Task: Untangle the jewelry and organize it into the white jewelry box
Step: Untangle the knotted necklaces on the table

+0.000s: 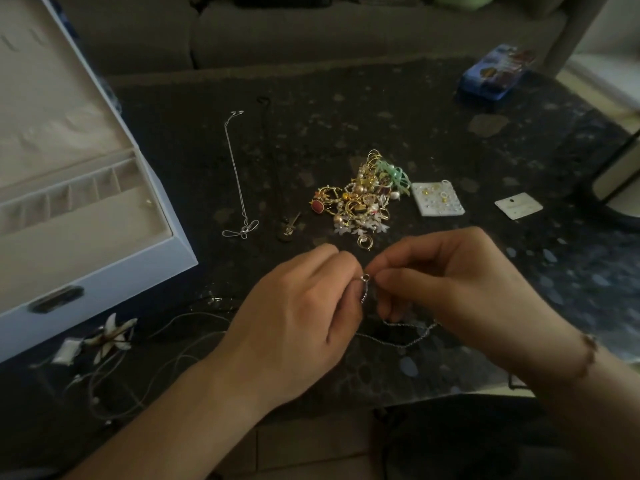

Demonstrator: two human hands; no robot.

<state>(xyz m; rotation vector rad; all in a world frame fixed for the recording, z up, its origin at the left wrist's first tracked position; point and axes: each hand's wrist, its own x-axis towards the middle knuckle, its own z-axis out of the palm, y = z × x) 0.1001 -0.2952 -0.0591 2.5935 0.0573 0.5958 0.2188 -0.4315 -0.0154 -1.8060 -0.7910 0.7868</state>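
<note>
Dark speckled table (398,109): left hand (294,317) and right hand (453,282) pinch a thin silver chain (401,336) at its ring clasp, slack trailing below them.

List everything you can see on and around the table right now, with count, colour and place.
jewelry box: 1, white, open, table's left edge
silver necklace: 1, laid out beside the box
black necklace: 1, right of it
tangled pile: 1, gold, table centre
earring card: 1, white, right of pile
small card: 1, white, further right
blue box: 1, far right
silver chain: 1, between hands
left hand: pinches chain
right hand: pinches chain
</note>
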